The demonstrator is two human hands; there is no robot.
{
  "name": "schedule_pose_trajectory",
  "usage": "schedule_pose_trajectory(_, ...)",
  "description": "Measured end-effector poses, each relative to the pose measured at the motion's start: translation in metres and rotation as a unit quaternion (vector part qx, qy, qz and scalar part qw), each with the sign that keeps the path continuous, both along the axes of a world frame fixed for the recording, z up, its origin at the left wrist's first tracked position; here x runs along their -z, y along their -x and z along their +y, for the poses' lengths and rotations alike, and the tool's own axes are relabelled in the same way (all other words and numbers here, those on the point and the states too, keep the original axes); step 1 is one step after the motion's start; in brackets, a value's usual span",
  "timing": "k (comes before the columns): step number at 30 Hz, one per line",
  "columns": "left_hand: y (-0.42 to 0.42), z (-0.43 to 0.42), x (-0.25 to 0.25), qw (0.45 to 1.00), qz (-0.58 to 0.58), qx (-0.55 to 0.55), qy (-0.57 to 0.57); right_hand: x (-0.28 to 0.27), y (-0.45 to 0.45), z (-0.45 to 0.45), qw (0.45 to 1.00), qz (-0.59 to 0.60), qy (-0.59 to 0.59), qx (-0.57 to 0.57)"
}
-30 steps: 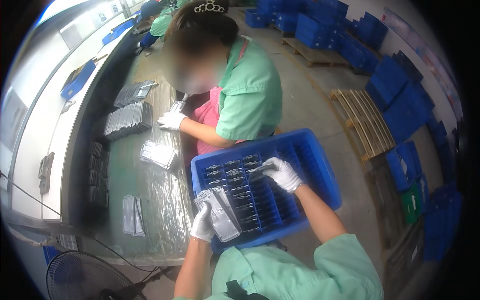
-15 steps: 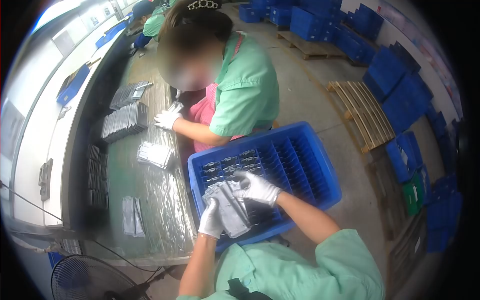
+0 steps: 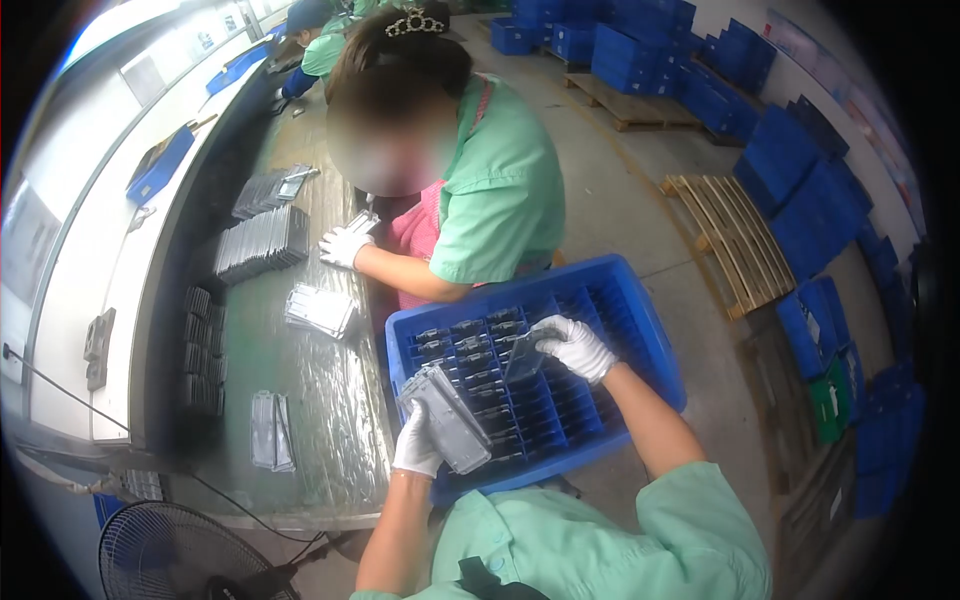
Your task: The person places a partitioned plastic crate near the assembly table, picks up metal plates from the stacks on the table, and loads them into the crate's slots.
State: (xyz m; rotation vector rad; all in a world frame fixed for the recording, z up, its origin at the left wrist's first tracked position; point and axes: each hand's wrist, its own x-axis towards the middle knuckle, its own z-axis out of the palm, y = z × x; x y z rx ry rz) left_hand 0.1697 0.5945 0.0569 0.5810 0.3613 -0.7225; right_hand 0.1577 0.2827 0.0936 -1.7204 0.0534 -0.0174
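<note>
My gloved left hand point(image 3: 418, 441) grips a small stack of flat grey metal plates point(image 3: 447, 415) over the near left part of a blue divided crate point(image 3: 652, 340). My gloved right hand point(image 3: 575, 348) is closed on the edge of a single metal plate point(image 3: 524, 358), tilted above the crate's slots. Rows of upright plates fill slots at the crate's left and middle. Two small groups of plates, a nearer one point(image 3: 271, 431) and a farther one point(image 3: 320, 309), lie on the bench to the left.
Across the bench point(image 3: 300, 375), a co-worker point(image 3: 500, 190) in a green shirt works with gloved hands. Rows of plates point(image 3: 262, 243) stand at the bench's far side. A fan point(image 3: 180, 555) is at the lower left. Wooden pallets point(image 3: 730, 240) and blue crates point(image 3: 800, 195) stand at the right.
My right hand went to the stack in my left hand, then moved back right over the crate with one plate. The left hand kept its hold on the stack.
</note>
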Motion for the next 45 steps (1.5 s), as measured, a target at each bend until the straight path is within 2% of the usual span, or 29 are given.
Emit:
schedule_pose_trajectory(2, 0.001, -0.001, 0.002, 1.0, -0.008, 0.004, -0.011, -0.008, 0.0, -0.003, 0.998, -0.017, 0.058, -0.013)
schedule_pose_trajectory(5, 0.002, -0.002, 0.001, 1.0, -0.014, 0.003, -0.019, -0.011, 0.001, -0.002, 0.997, -0.022, 0.075, 0.002)
schedule_pose_trajectory(8, 0.002, -0.005, 0.002, 0.999, -0.017, -0.002, -0.031, -0.009, 0.005, 0.015, 0.971, -0.028, 0.236, -0.02)
schedule_pose_trajectory(9, 0.002, -0.007, 0.003, 0.999, -0.017, -0.006, -0.036, -0.011, 0.007, 0.019, 0.91, -0.083, 0.404, -0.04)
schedule_pose_trajectory(10, 0.002, -0.009, 0.004, 0.998, -0.033, -0.007, -0.049, 0.0, 0.007, 0.024, 0.849, -0.175, 0.498, -0.013)
schedule_pose_trajectory(12, 0.002, -0.016, 0.005, 0.995, -0.061, -0.01, -0.076, -0.017, 0.007, 0.048, 0.894, -0.13, 0.427, 0.023)
schedule_pose_trajectory(13, 0.003, -0.021, -0.001, 0.995, -0.065, -0.012, -0.079, -0.014, 0.004, 0.06, 0.963, -0.029, 0.269, -0.002)
schedule_pose_trajectory(14, 0.002, -0.027, 0.01, 0.993, -0.077, -0.023, -0.088, -0.011, 0.001, 0.071, 0.992, 0.072, 0.1, -0.025)
schedule_pose_trajectory(15, -0.001, -0.029, 0.021, 0.994, -0.073, -0.009, -0.08, -0.01, 0.0, 0.077, 0.993, 0.079, 0.059, -0.062)
schedule_pose_trajectory(16, -0.003, -0.031, 0.021, 0.995, -0.07, 0.004, -0.071, -0.011, -0.003, 0.077, 0.986, 0.134, 0.068, -0.064)
schedule_pose_trajectory(18, -0.002, -0.029, 0.02, 0.998, -0.058, 0.008, -0.039, -0.019, -0.007, 0.062, 0.983, 0.16, 0.072, -0.061)
schedule_pose_trajectory(21, 0.001, -0.017, 0.01, 0.998, -0.015, 0.028, 0.051, -0.017, -0.001, 0.031, 0.995, 0.096, 0.009, 0.006)
schedule_pose_trajectory(22, 0.001, -0.012, 0.016, 0.999, -0.015, 0.004, 0.035, -0.021, 0.002, 0.023, 0.995, 0.096, -0.034, 0.023)
schedule_pose_trajectory(25, 0.006, -0.01, -0.001, 0.996, -0.013, -0.004, 0.086, 0.001, 0.007, 0.004, 0.991, 0.021, -0.132, 0.018)
schedule_pose_trajectory(27, 0.009, -0.013, -0.016, 0.994, -0.02, 0.001, 0.109, 0.013, 0.011, 0.001, 0.993, 0.007, -0.112, 0.03)
schedule_pose_trajectory(30, 0.008, -0.016, -0.001, 0.994, 0.001, -0.035, 0.104, 0.012, 0.016, 0.007, 0.994, -0.024, -0.098, 0.05)
schedule_pose_trajectory(33, 0.012, -0.021, -0.028, 0.985, -0.014, 0.029, 0.167, 0.004, 0.02, 0.012, 0.995, -0.026, -0.09, 0.039)
schedule_pose_trajectory(36, 0.017, -0.025, -0.034, 0.981, 0.046, 0.023, 0.187, 0.013, 0.016, 0.008, 0.994, -0.044, -0.082, 0.053)
schedule_pose_trajectory(38, 0.016, -0.024, -0.023, 0.991, 0.053, 0.009, 0.126, 0.02, 0.015, 0.012, 0.991, -0.074, -0.091, 0.066)
schedule_pose_trajectory(40, 0.014, -0.021, -0.015, 0.995, 0.025, 0.057, 0.075, 0.021, 0.017, 0.012, 0.997, -0.052, -0.008, 0.048)
schedule_pose_trajectory(42, 0.014, -0.02, -0.011, 0.996, 0.016, 0.079, 0.042, 0.016, 0.022, 0.013, 0.987, -0.012, 0.16, 0.031)
schedule_pose_trajectory(45, 0.017, -0.019, 0.0, 0.997, 0.006, 0.08, -0.009, 0.008, 0.026, 0.027, 0.916, -0.063, 0.39, 0.073)
